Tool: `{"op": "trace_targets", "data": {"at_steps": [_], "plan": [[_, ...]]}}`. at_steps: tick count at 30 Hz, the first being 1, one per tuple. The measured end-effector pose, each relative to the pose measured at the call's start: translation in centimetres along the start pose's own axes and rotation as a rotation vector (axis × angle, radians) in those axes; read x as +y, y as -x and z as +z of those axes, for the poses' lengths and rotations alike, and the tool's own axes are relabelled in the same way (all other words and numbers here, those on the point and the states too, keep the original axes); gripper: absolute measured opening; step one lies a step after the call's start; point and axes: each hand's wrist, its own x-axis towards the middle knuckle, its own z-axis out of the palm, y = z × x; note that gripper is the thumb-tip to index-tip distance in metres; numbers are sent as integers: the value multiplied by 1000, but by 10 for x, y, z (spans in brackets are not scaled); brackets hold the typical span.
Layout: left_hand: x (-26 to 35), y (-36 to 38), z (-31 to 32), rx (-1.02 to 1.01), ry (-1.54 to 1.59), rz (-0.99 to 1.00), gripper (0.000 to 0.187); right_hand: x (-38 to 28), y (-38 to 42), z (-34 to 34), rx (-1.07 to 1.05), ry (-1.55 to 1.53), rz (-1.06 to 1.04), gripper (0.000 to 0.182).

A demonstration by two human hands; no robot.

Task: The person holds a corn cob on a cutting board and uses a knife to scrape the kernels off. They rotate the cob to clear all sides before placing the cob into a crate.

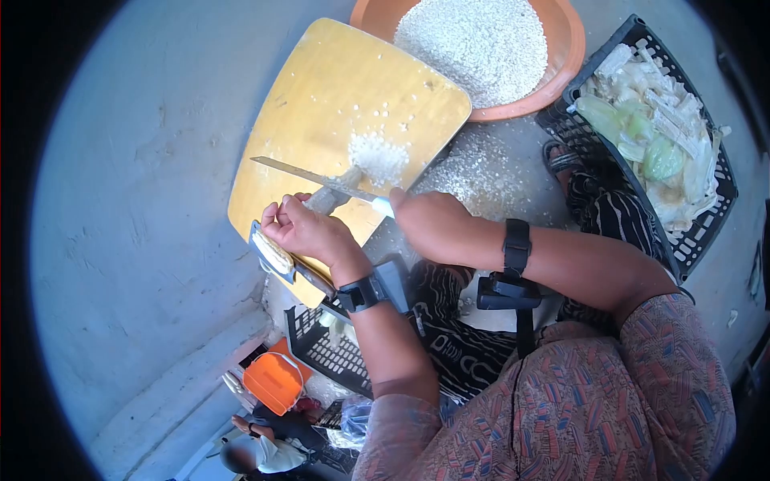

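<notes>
My right hand [437, 228] grips a long knife [293, 170] by its pale handle, and the blade lies across a corn cob [325, 199]. My left hand [309, 232] has its fingers curled at the near end of that greyish-white cob. The far end of the cob rests on a yellow wooden board [321, 96], beside a small heap of white kernels [377, 159]. Near my left wrist, at the board's edge, a pale cob [273, 252] lies by a dark flat tool with a brown handle [314, 277].
A clay-coloured basin [573, 48] full of white kernels stands beyond the board. At right is a black crate [682, 260] of husks. Kernels are scattered on the floor [489, 172]. Another crate [313, 343], an orange bucket [273, 381] and a seated person [273, 449] are at lower left.
</notes>
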Motion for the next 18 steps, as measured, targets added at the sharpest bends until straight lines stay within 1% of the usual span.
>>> {"op": "trace_targets", "data": {"at_steps": [3,6,8,10,16,18], "plan": [[1,5,3,-16,-60,14,15,2,-14,10,74,-42,-18,18],[0,3,4,-27,-9,20,15,3,-27,18,80,-26,1,18],[0,0,3,29,-45,-5,15,4,-30,21,99,-26,-26,18],[0,-1,5,28,-63,1,15,4,-31,19,122,-23,-52,19],[0,-4,1,45,-74,21,16,-2,-7,12,63,8,-1,19],[0,-4,1,66,-74,17,16,0,6,2,-14,26,13,20]]}}
